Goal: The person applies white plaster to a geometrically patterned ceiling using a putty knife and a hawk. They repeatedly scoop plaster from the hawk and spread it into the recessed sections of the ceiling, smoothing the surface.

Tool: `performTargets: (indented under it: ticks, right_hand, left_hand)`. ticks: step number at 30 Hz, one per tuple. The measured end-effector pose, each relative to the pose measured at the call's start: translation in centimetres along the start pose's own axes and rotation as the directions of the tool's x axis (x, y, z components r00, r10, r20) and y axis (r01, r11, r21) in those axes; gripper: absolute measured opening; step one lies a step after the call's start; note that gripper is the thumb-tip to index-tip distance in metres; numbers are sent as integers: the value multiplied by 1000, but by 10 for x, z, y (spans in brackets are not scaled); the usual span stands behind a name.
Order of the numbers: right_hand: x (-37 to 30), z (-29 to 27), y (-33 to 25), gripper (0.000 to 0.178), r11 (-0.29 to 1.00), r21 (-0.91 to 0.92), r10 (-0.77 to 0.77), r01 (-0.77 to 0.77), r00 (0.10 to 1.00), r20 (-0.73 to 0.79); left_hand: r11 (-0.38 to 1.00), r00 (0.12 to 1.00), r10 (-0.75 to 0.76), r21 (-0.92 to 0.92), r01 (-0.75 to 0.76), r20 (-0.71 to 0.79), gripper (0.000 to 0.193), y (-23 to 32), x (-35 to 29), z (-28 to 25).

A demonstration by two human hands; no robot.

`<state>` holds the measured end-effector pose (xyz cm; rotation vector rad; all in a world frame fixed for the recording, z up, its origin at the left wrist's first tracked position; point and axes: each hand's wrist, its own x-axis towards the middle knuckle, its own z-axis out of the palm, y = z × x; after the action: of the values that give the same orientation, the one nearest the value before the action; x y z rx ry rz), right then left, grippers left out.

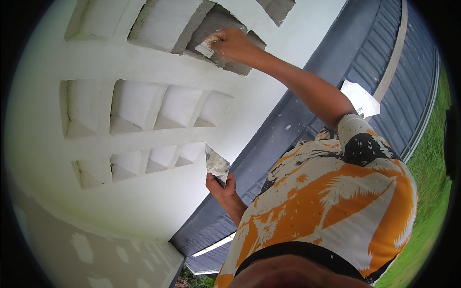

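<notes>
My right hand (231, 44) is raised to the white wall with its fingers closed around a small flat tool smeared with white plaster (205, 49), which looks like a putty knife. Its edge sits at a recess (218, 26) with bare grey cement sides. Lower down, my left hand (222, 188) grips a wide metal putty knife (209, 154), thumb and fingers closed on its lower end. A lump of white plaster (218, 164) lies on that blade. The blade is close to the wall; whether it touches cannot be made out.
Rows of recesses (180, 103) cross the white wall (144, 211). Beside it runs a dark grey ribbed metal roof (384, 53) with a long batten (394, 57) and a white sheet-like piece (361, 98). Grass (427, 192) lies beyond the roof edge. A patched grey wall (96, 249) stands lower left.
</notes>
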<state>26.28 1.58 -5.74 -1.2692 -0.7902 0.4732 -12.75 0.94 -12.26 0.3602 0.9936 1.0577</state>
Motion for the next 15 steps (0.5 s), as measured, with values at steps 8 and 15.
performTargets:
  ticks: [8, 15]
  right_hand:
    - [-89, -12, 44, 17, 727, 567, 299, -389, 921, 249]
    - [-119, -38, -13, 12, 943, 148, 220, -297, 893, 393]
  left_hand:
    - [999, 1000, 19, -50, -18, 8, 20, -8, -3, 52]
    - [985, 943, 42, 143, -94, 330, 32, 0, 13, 119]
